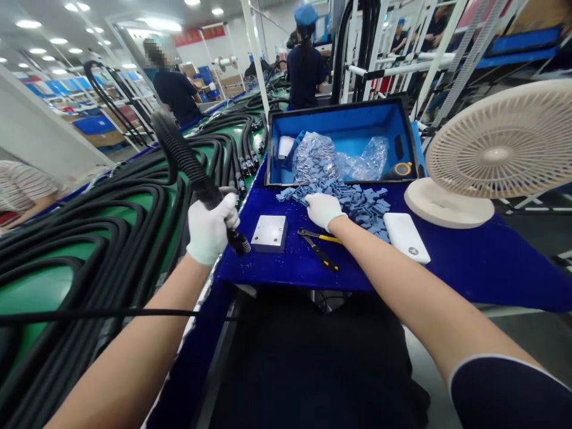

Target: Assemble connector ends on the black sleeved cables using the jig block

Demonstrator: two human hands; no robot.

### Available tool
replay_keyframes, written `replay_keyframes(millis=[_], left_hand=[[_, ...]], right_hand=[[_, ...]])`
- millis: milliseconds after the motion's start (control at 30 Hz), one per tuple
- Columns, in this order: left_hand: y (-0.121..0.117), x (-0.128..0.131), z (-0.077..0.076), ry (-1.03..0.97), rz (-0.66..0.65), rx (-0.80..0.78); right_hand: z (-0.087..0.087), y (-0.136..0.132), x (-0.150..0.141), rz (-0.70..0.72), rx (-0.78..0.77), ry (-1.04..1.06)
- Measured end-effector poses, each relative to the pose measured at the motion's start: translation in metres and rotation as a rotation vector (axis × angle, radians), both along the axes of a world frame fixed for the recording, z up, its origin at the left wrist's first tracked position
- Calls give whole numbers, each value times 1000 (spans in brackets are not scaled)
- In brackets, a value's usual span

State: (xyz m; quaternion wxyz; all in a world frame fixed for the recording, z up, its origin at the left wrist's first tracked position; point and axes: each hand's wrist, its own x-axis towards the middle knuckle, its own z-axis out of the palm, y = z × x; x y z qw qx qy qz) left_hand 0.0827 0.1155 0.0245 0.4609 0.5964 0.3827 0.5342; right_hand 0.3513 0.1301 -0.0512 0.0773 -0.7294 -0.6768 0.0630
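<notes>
My left hand (211, 228), in a white glove, is closed round a black corrugated hose (179, 152) near its end. The ribbed connector tip (240, 241) sticks out below the fist, over the left edge of the blue table (469, 262). My right hand (322, 210), also gloved, rests knuckles-up on a pile of small blue plastic parts (361, 202), with its fingers curled into them. What it holds, if anything, is hidden. A square metal block (269, 233) lies between the two hands. Yellow-handled pliers (319, 247) lie just below my right wrist.
A blue bin (342, 122) behind the pile holds bags of parts (315, 156). A white fan (496, 152) stands at the right, a white flat box (406, 236) near it. Several black hoses (111, 232) lie on the green conveyor at left. Other people stand behind.
</notes>
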Motion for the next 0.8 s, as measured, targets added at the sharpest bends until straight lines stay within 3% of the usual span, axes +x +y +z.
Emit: replay_keyframes(millis=[100,233,433,533,700,800], left_hand=[[23,15,-1,-65,-62,113],[41,23,-15,-67,-88,98],[42,25,-33,46,17,120],[43,24,-36,108,65,138],[50,14,-33,185,-43,126],[52,10,-32,217,-59,153]], right_hand=[[-6,10,-2,61,-47,-29],[-6,17,8,139,-131,-71],[16,18,16,264,-182,-63],[27,6,-10,299,-107,187],[29,-14,-71,420,-123,903],[29,-15,-92,472,-149,979]])
